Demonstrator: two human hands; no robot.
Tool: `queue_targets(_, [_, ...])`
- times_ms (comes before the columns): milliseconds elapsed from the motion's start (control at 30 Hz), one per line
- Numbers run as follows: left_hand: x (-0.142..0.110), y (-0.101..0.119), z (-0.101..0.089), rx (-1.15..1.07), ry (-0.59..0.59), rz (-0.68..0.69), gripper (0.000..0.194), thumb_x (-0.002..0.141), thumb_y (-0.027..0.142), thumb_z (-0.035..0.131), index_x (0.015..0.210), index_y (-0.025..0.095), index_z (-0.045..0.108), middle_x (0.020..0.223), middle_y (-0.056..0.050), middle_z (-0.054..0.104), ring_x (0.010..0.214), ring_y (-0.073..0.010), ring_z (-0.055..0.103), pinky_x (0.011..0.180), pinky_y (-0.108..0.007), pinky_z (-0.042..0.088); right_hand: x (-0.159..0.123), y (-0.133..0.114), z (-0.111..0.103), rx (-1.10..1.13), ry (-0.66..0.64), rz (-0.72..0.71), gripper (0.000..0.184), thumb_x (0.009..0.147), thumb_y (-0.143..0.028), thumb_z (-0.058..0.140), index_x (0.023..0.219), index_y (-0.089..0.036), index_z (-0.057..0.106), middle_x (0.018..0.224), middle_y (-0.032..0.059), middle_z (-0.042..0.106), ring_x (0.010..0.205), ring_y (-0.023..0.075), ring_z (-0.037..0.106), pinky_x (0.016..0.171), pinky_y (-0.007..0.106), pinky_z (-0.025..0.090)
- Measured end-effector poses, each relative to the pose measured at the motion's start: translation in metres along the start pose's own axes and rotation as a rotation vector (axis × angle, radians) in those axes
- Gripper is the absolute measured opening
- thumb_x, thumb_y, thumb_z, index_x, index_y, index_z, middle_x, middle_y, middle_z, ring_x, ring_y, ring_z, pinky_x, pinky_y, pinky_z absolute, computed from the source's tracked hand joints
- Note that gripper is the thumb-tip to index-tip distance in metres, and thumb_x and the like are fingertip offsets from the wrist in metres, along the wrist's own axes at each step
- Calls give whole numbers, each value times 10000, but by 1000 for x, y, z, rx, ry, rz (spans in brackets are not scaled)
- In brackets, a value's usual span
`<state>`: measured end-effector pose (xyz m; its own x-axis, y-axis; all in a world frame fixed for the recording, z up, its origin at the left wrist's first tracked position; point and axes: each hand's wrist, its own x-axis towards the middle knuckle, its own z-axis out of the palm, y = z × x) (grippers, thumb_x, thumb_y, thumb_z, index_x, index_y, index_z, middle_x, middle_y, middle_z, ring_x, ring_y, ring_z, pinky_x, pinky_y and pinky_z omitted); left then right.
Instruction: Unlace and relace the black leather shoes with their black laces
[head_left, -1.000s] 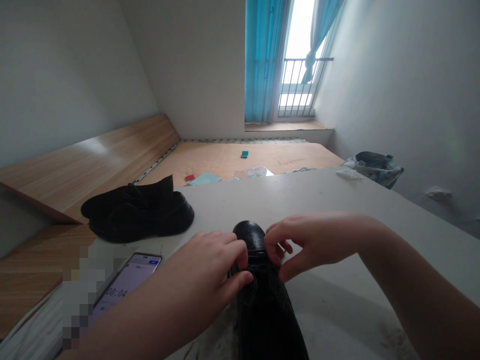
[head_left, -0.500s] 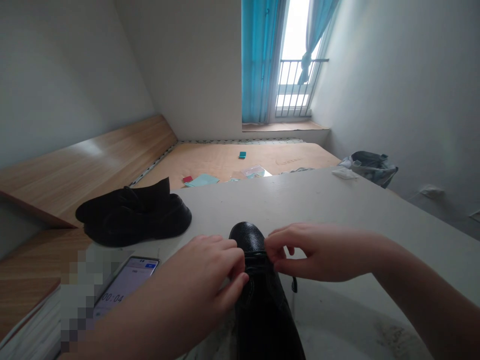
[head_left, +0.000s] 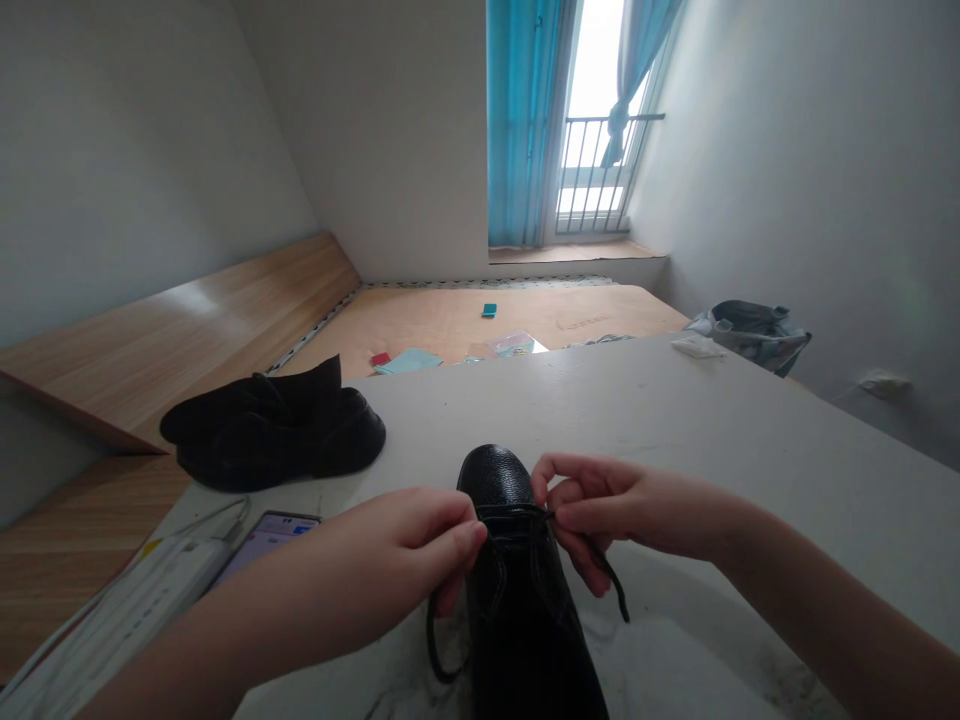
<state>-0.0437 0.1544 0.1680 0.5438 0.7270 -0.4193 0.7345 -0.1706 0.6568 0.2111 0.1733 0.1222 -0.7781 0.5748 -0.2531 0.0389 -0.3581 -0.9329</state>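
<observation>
A black leather shoe (head_left: 517, 610) lies on the white table with its toe pointing away from me. Its dark shoelace (head_left: 613, 580) crosses the top of the shoe near the toe. At the shoe's left edge, my left hand (head_left: 431, 545) pinches one part of the lace, and a loop hangs below the fingers. My right hand (head_left: 596, 505) is closed on the lace at the other side, with the free end dangling beneath it. A second black shoe (head_left: 277, 430) rests on its own at the table's left, a dark flap standing up from it.
Left of my forearm lie a phone (head_left: 262, 540) and a white power strip (head_left: 169, 570) with cables. Past the white table (head_left: 600, 400) is a bed board (head_left: 427, 310) with small papers on it. A grey fabric bag (head_left: 765, 335) sits at the far right.
Both hands have drawn slightly apart from the shoe's middle, each pulling lace outward. More lace now hangs below each hand. The view has shifted slightly, and the power strip now shows.
</observation>
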Motion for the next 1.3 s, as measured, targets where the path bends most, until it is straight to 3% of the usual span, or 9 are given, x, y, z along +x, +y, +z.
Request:
queue_targets(100, [7, -4, 2, -65, 94, 32, 361, 944, 504, 397, 836, 220, 592, 750, 43, 604, 673, -147, 575, 631, -254, 410, -1, -3, 3, 22, 54, -57, 21, 831, -182, 532, 821, -178, 550, 598, -64, 466, 449, 53, 420, 402, 156, 255])
queue_targets(133, [9, -4, 3, -42, 130, 39, 358, 945, 506, 393, 858, 227, 600, 786, 38, 619, 700, -153, 584, 650, -260, 411, -2, -4, 5, -61, 70, -77, 93, 809, -153, 501, 740, -161, 563, 569, -62, 429, 447, 48, 364, 406, 165, 228])
queue_targets(300, [12, 2, 1, 317, 294, -61, 409, 966, 436, 312, 858, 219, 642, 822, -37, 672, 782, -229, 606, 675, -321, 374, -6, -8, 16, -1001, 422, -360, 234, 747, -67, 447, 682, -155, 654, 639, -3, 578, 567, 91, 465, 548, 237, 331])
queue_targets(467, [7, -3, -10, 479, 250, -92, 252, 823, 484, 599, 838, 266, 724, 789, -21, 685, 764, -226, 605, 644, -292, 349, -2, 6, 20, -1661, 623, -688, 230, 868, -120, 471, 892, -159, 696, 824, 51, 679, 665, 150, 550, 571, 284, 337])
queue_targets(567, [4, -7, -15, 277, 49, 8, 159, 768, 425, 674, 797, 289, 750, 705, 26, 643, 656, -153, 533, 565, -246, 313, 6, 13, 23, -1484, 853, -774, 230, 919, -138, 495, 1021, -157, 700, 880, 57, 690, 714, 140, 590, 610, 265, 393])
queue_targets(667, [8, -6, -13, -98, -140, 102, 303, 861, 484, 572, 875, 254, 768, 613, 41, 513, 569, -112, 386, 513, -234, 264, 13, 13, 31, -960, 849, -680, 149, 883, -226, 598, 928, -178, 732, 766, 20, 649, 618, 109, 543, 525, 228, 379])
queue_targets(833, [18, -2, 0, -438, 13, 23, 426, 831, 575, 579, 855, 183, 746, 604, 61, 296, 556, -104, 230, 481, -231, 185, 18, 13, 35, -348, 585, -501, 280, 848, -360, 630, 661, -158, 682, 588, -19, 544, 564, 96, 455, 519, 219, 351])
queue_targets(1000, [16, 7, 13, -266, 129, 112, 352, 871, 475, 547, 791, 182, 724, 623, 36, 468, 614, -123, 365, 553, -244, 273, 18, 17, 34, -250, 391, -388, 402, 818, -509, 650, 695, -128, 691, 613, -7, 528, 596, 104, 423, 548, 237, 327])
queue_targets(1300, [14, 16, 30, 323, 334, 244, 274, 957, 343, 438, 862, 223, 666, 812, -10, 683, 690, -169, 593, 595, -276, 327, 16, 10, 37, -207, 292, -262, 326, 741, -425, 751, 704, -108, 687, 670, -2, 531, 664, 117, 422, 588, 243, 323])
